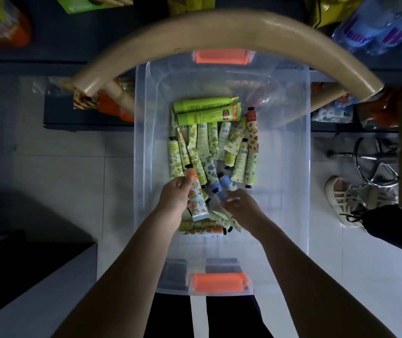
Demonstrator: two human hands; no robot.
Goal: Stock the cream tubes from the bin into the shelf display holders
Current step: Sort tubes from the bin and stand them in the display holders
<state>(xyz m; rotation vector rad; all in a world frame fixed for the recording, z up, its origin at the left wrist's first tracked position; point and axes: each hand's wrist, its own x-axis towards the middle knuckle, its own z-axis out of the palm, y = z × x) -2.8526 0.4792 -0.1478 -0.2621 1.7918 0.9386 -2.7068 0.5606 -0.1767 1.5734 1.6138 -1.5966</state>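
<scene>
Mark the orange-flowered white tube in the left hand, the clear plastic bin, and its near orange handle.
Orange-flowered white tube (198, 203): head view, printed body.
Clear plastic bin (300, 167): head view, right wall.
Near orange handle (218, 282): head view, middle.

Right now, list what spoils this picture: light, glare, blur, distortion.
Head view: dim, dark at the edges; the wide lens splays the bin walls outward; glare on the floor tiles at right; top-shelf bottles blurred; cream tubes, left hand and right hand sharp.

No text is legible. The cream tubes (202, 140) inside the bin (283, 167) carry barcodes and fine print, too small to read. Beyond the bin's far right corner, blue bottles (375, 28) bear blurred purple letters.
</scene>
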